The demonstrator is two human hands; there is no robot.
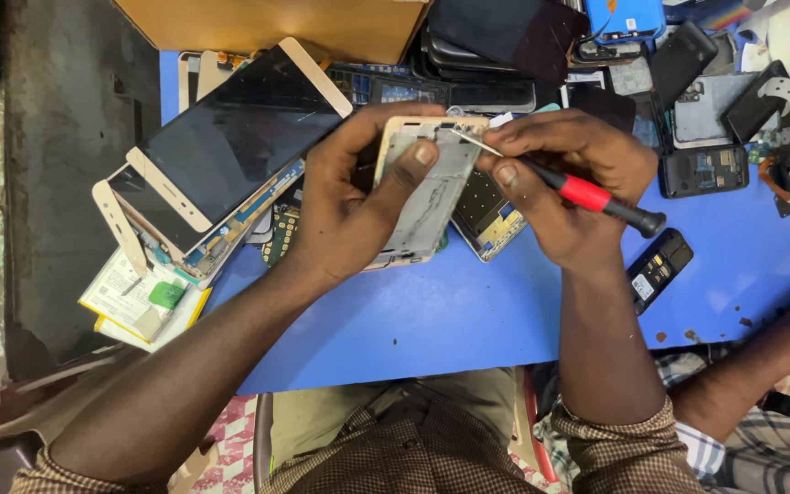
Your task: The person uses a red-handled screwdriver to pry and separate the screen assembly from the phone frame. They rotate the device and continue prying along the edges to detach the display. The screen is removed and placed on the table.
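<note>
L hand (349, 215) fingers clamp phone frame (427, 197); R hand (564, 187) fingers pinch screwdriver (587, 195).

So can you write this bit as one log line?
left hand: holds gold phone frame | right hand: red-and-black screwdriver, tip on frame | blue table

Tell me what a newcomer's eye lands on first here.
At centre, the left hand grips a gold-edged phone frame while the right hand works a red-and-black screwdriver at its top. Left of them, gold phones with dark screens lie stacked on the blue table.
</note>
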